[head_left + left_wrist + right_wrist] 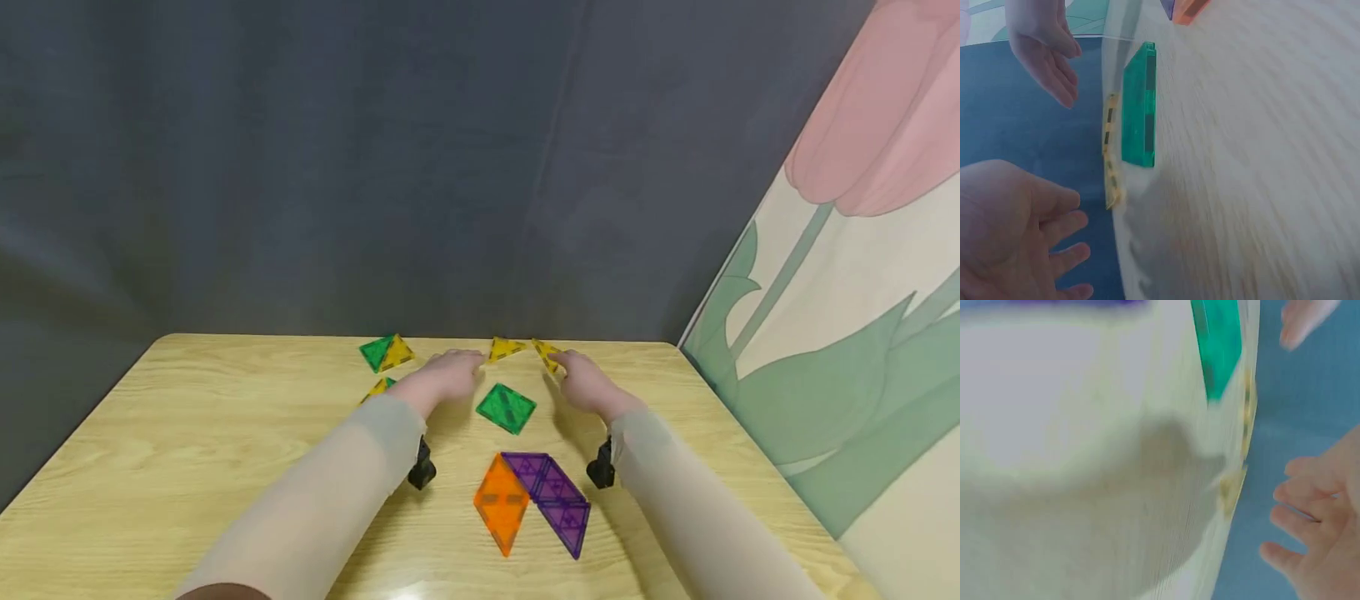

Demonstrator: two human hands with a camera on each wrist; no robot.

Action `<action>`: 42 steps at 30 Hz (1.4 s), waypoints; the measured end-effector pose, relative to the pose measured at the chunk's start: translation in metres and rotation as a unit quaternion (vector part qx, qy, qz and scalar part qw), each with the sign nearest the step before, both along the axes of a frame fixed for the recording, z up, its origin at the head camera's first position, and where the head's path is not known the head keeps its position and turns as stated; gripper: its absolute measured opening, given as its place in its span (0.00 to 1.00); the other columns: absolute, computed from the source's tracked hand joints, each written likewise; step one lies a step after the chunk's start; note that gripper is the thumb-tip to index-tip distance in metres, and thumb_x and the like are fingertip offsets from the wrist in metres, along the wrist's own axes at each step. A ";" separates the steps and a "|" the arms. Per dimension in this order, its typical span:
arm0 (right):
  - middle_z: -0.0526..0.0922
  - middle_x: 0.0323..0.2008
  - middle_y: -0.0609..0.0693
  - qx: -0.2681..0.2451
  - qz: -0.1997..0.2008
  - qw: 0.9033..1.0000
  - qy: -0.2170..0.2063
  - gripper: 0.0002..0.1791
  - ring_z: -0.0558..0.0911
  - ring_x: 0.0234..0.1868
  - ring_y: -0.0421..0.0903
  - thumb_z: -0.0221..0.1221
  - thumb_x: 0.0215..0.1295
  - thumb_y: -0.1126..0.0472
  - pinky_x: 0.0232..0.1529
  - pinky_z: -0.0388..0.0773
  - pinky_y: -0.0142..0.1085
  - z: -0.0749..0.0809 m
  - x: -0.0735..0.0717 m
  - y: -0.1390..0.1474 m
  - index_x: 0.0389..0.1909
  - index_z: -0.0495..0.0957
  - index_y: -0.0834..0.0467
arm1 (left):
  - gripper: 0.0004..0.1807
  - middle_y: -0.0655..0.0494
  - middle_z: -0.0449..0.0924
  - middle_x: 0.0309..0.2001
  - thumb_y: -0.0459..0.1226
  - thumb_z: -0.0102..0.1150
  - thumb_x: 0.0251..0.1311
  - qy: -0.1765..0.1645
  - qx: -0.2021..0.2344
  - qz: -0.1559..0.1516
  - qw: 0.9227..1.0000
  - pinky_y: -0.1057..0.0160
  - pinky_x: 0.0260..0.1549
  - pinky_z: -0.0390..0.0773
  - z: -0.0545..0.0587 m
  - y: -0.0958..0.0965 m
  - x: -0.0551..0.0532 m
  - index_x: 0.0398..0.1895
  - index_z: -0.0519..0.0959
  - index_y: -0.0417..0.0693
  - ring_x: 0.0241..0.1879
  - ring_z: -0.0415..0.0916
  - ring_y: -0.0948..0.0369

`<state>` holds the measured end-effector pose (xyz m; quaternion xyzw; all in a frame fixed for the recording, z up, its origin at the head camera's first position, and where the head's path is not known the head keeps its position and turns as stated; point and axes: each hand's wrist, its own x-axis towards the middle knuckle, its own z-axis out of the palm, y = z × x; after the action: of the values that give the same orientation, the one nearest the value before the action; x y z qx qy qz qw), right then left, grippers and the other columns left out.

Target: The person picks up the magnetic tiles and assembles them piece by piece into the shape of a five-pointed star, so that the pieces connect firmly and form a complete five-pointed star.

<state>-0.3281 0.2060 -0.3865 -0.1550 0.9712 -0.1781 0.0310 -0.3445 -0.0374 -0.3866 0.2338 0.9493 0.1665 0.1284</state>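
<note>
Both hands hang above the far part of the table with relaxed fingers and hold nothing. My left hand point(453, 375) has its fingertips beside a yellow triangular magnetic tile point(506, 348). Close to a second yellow triangular tile point(544, 352) is my right hand point(587, 385), which partly overlaps it in the head view. Between the hands and nearer me lies a green diamond-shaped piece point(506, 408) with a seam across it. In the left wrist view the left hand point(1016, 231) shows spread fingers; in the right wrist view the right hand point(1322, 512) shows loosely bent ones.
Nearest me are an orange diamond point(501, 504) and several joined purple triangular tiles point(555, 492). A green-and-yellow pair point(387, 353) lies at the back left; another yellow-green piece point(377, 388) is partly behind the left forearm. A dark curtain point(420, 183) stands along the table's back edge.
</note>
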 end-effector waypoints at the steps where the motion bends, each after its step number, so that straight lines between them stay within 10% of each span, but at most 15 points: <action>1: 0.64 0.65 0.74 0.004 -0.009 1.000 -0.014 0.28 0.64 0.66 0.69 0.43 0.67 0.77 0.67 0.60 0.58 -0.002 -0.007 0.005 0.70 0.61 0.73 | 0.28 0.55 0.52 0.77 0.33 0.37 0.76 0.003 -0.007 -0.001 1.000 0.45 0.72 0.44 -0.002 0.003 -0.003 0.78 0.56 0.52 0.75 0.45 0.50; 7: 0.65 0.67 0.71 0.019 -0.035 0.995 -0.091 0.26 0.64 0.68 0.66 0.42 0.73 0.72 0.68 0.60 0.55 -0.023 -0.027 0.020 0.71 0.59 0.71 | 0.34 0.57 0.42 0.79 0.28 0.37 0.72 -0.006 -0.038 -0.008 0.999 0.45 0.72 0.44 -0.019 0.026 -0.017 0.80 0.49 0.54 0.76 0.40 0.53; 12: 0.66 0.66 0.69 0.057 -0.021 0.997 -0.057 0.27 0.63 0.67 0.68 0.41 0.73 0.72 0.68 0.60 0.55 -0.023 -0.027 0.015 0.72 0.60 0.69 | 0.29 0.59 0.46 0.78 0.34 0.34 0.77 0.014 -0.085 0.006 0.996 0.47 0.72 0.47 -0.020 0.036 -0.027 0.79 0.53 0.56 0.76 0.42 0.54; 31: 0.55 0.74 0.64 0.058 0.032 0.994 -0.083 0.41 0.54 0.74 0.61 0.42 0.56 0.83 0.72 0.52 0.51 -0.020 -0.017 -0.026 0.75 0.57 0.65 | 0.28 0.57 0.53 0.76 0.33 0.37 0.75 0.003 -0.074 0.003 0.997 0.48 0.72 0.47 -0.014 0.039 -0.015 0.77 0.59 0.52 0.75 0.44 0.50; 42: 0.55 0.74 0.63 0.060 0.022 0.995 -0.078 0.28 0.55 0.74 0.59 0.44 0.74 0.71 0.72 0.53 0.49 -0.021 -0.025 -0.037 0.74 0.57 0.67 | 0.28 0.60 0.53 0.76 0.34 0.40 0.74 0.004 -0.106 -0.028 0.994 0.47 0.72 0.45 -0.012 0.034 -0.008 0.76 0.61 0.56 0.75 0.44 0.52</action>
<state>-0.3532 0.1692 -0.4080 -0.1601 0.9711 -0.1299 0.1198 -0.3526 -0.0037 -0.3982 0.2461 0.9552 0.0599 0.1530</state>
